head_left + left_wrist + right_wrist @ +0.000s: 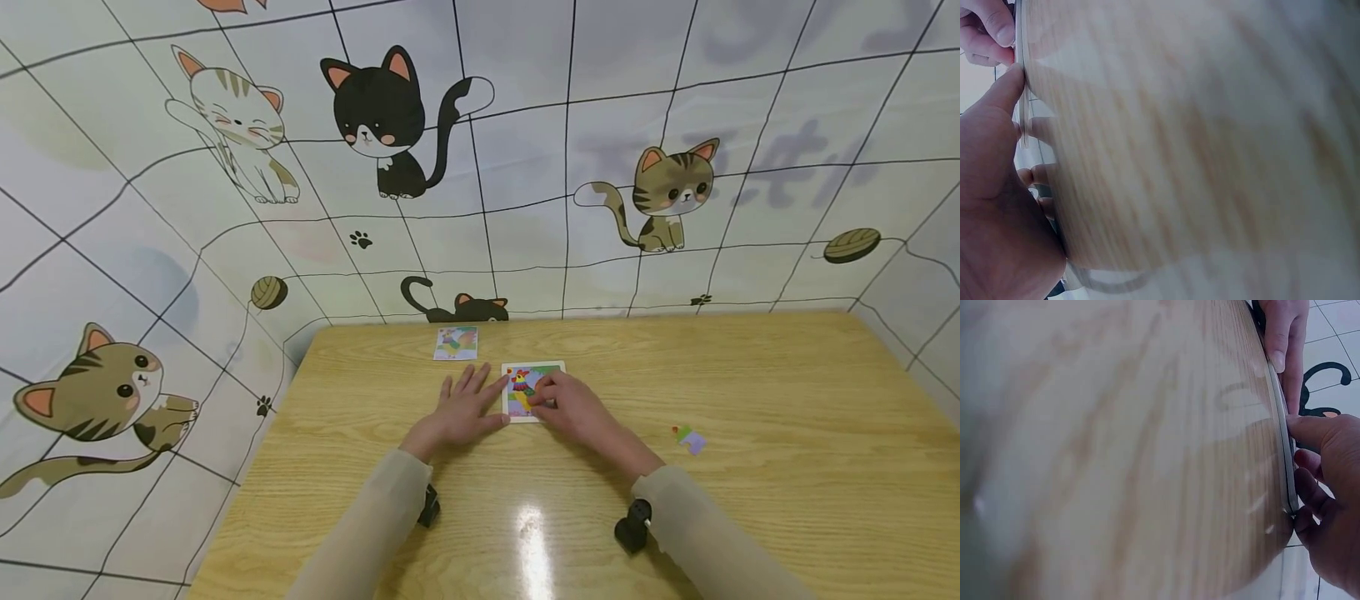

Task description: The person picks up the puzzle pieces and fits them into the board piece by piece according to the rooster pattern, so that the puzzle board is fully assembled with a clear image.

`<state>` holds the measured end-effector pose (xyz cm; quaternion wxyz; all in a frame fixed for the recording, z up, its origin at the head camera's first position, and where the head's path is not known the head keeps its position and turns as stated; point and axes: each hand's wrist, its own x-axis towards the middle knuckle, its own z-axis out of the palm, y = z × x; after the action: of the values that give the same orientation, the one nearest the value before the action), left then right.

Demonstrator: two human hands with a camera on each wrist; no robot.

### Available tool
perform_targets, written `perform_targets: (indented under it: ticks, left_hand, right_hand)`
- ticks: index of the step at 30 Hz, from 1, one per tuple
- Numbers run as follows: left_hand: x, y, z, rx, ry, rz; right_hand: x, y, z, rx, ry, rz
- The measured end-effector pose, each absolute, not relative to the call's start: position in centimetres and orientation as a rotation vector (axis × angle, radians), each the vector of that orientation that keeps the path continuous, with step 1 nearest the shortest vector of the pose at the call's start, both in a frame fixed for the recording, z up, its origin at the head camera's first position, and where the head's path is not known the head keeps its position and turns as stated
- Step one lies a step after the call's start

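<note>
A small jigsaw puzzle (517,406) with a brightly coloured bird picture lies in a white-edged frame on the table. My left hand (467,414) rests palm down at its left side, fingers spread, with thumb and index finger touching the frame's edge. From the right, my right hand (573,408) reaches over the puzzle and covers much of its right half. Its fingers are bent, with the tips on the puzzle surface; whether they pinch a piece is hidden. A loose puzzle piece (691,439), green and lilac, lies on the table right of my right forearm.
A square picture card (455,343) in similar pale colours lies near the table's back edge, behind my left hand. The wooden table (787,500) meets a wall (525,183) hung with a cat-patterned sheet. Light glares off the tabletop in front.
</note>
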<state>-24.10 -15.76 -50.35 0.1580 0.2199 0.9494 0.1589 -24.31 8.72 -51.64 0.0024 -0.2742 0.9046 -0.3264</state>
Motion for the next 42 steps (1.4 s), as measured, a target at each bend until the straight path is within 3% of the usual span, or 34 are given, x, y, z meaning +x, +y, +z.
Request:
perform_targets:
  ticks: [15, 26, 42]
  left_hand:
    - [-23.9, -15.8, -50.1, 0.638, 2.716, 0.477]
    - [-23.7, -15.6, -49.9, 0.644, 2.708, 0.488]
    - [-23.6, -15.4, -49.7, 0.657, 2.707, 0.471]
  right_hand:
    - [-23.8, 10.5, -50.2, -1.099, 2.828, -0.846]
    - [-21.9, 18.7, -48.7, -0.767, 2.748, -1.183]
    - [-19.1, 28.6, -49.6, -0.536, 2.867, -1.173]
